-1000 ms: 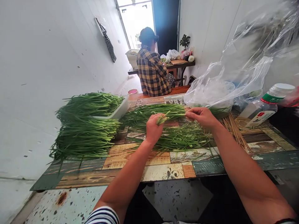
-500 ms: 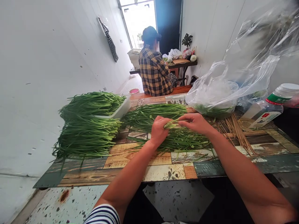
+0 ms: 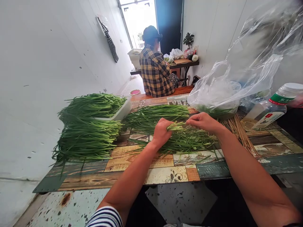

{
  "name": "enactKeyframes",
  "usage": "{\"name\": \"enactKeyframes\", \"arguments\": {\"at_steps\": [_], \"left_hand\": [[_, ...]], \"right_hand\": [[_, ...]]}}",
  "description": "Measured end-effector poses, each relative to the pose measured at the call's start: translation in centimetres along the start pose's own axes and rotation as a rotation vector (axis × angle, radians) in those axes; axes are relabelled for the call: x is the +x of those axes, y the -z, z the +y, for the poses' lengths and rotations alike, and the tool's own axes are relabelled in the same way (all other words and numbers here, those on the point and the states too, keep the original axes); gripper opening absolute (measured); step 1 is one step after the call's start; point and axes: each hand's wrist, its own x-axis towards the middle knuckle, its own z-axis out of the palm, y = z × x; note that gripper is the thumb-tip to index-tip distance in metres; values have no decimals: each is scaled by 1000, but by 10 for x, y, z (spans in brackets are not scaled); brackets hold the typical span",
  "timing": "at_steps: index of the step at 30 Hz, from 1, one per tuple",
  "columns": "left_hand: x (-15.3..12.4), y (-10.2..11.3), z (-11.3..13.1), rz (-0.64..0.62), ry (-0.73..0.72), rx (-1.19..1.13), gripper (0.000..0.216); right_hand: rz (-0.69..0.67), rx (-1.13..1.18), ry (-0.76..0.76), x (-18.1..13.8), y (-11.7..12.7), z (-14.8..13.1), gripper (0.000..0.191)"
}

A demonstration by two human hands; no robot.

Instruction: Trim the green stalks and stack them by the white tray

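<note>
My left hand (image 3: 163, 131) is closed around a small bunch of chives (image 3: 176, 126), their pale cut ends pointing right. Beside those ends, my right hand (image 3: 201, 121) pinches with thumb and forefinger at what looks like the tip of one chive stalk; the fingers partly hide it. Beneath both hands lies a loose spread of chives (image 3: 189, 142) with thin, tangled leaves. Just behind is a neater row of long chives (image 3: 163, 112).
At left, large chive piles (image 3: 90, 138) lie in and beside a white tray (image 3: 124, 112). Thin wooden skewers (image 3: 240, 134), a clear plastic bag (image 3: 215, 91) and a plastic bottle (image 3: 272, 107) occupy the table's right. A person in a plaid shirt (image 3: 155, 71) sits beyond.
My right hand has drawn a little to the right, away from the chive ends in my left hand. The left hand keeps its hold, almost unmoved.
</note>
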Motion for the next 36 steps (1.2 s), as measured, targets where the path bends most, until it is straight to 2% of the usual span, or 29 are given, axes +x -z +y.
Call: {"name": "enactKeyframes", "arguments": {"at_steps": [4,7,10,12,14,16,18,21,22,24,27,29,33,36], "left_hand": [[-1,1,1,-25,29,15,19],[-3,-3,-2,-52,-33,52,28],[-5,-10,-3,-109,-97,103,34],[-6,-13,1,-117,-116,136,33],[-6,-11,8,-76,-136,142,31],[-5,-7,15,50,-134,85,24],[-1,0,19,276,-60,-42,19],[9,7,17,631,191,-302,25],[12,8,14,700,280,-380,29],[17,8,10,757,408,-487,34],[17,7,6,737,448,-519,34],[14,5,3,698,433,-490,31],[6,0,-1,604,366,-316,25],[0,-3,-2,463,200,-114,18]], "right_hand": [[49,16,-28,2,-9,-3,43],[101,-38,16,5,-20,1,42],[143,29,23,7,-28,10,45],[207,91,1,8,-27,16,48],[335,114,-10,10,-20,20,48],[490,99,17,12,-11,20,48],[578,24,87,16,-7,17,47],[505,-235,228,27,-15,16,32],[457,-346,260,33,-22,18,27],[401,-572,267,45,-35,28,22],[409,-773,222,59,-45,46,20],[440,-760,258,61,-42,52,19],[480,-434,373,47,-24,39,17],[453,-132,331,28,-18,17,19]]}}
